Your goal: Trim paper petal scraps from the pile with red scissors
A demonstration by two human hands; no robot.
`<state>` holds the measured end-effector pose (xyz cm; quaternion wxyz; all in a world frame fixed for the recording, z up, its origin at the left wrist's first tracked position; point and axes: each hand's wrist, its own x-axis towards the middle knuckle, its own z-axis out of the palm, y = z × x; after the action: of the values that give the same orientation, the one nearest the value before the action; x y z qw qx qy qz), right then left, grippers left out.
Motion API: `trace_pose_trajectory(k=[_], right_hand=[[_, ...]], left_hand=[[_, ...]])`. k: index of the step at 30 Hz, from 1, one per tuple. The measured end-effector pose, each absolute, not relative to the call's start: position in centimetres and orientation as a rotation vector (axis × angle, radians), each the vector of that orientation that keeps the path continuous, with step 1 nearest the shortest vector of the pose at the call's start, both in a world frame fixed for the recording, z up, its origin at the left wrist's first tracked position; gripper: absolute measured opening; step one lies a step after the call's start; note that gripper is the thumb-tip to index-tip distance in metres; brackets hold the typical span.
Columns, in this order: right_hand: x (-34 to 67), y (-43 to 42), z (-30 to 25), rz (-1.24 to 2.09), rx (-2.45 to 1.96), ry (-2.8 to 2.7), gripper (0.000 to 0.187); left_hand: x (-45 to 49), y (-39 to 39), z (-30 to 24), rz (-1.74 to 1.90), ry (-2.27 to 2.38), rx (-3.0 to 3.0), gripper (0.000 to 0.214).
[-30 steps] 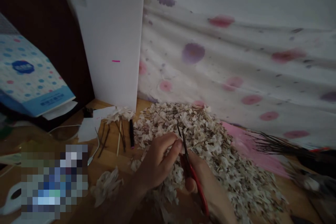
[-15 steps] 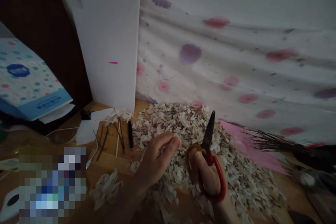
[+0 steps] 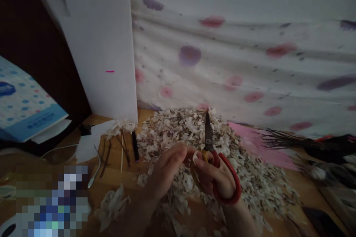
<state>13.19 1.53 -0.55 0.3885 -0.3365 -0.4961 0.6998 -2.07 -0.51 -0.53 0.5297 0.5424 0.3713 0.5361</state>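
Observation:
My right hand (image 3: 218, 177) is closed round a pair of scissors (image 3: 208, 131) with one red and one yellow handle loop. The dark blades point upward and lie together. A small white petal-like piece (image 3: 195, 157) shows at my right thumb and fingertips. Close beside it, my left hand (image 3: 168, 166) is closed, thumb bent and fingers reaching toward the piece; what they hold, if anything, is hidden. Under and behind both hands spreads a large heap of pale, papery flakes (image 3: 178, 126).
Left of the heap lie a black pen (image 3: 135, 146), thin sticks (image 3: 122, 152), white paper (image 3: 87, 148) and a ruffled white bunch (image 3: 112, 205). A white board (image 3: 102, 44) stands behind. To the right are pink sheeting (image 3: 267, 148) and a bundle of dark twigs (image 3: 280, 139).
My right hand has moved left toward my left hand, and the scissors have turned more upright. The white piece at my left fingertips now shows at my right fingers. The view has shifted right.

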Motion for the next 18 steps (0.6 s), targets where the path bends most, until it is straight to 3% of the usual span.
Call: trace_pose_trajectory(k=[8, 14, 18], right_hand=[[13.5, 1.8, -1.0, 2.016, -0.791, -1.206, 0.049], [13.1, 2.5, -3.6, 1.670, -0.672, -1.352, 0.083], [13.8, 1.8, -4.1, 1.406, -0.791, -1.604, 0.076]], left_hand=[[-1.9, -0.2, -1.3, 1.205, 0.682, 1.021, 0.028], [-2.5, -0.3, -0.8, 1.499, 0.894, 1.053, 0.020], [-3.5, -0.9, 0.4, 1.524, 0.974, 1.281, 0.017]])
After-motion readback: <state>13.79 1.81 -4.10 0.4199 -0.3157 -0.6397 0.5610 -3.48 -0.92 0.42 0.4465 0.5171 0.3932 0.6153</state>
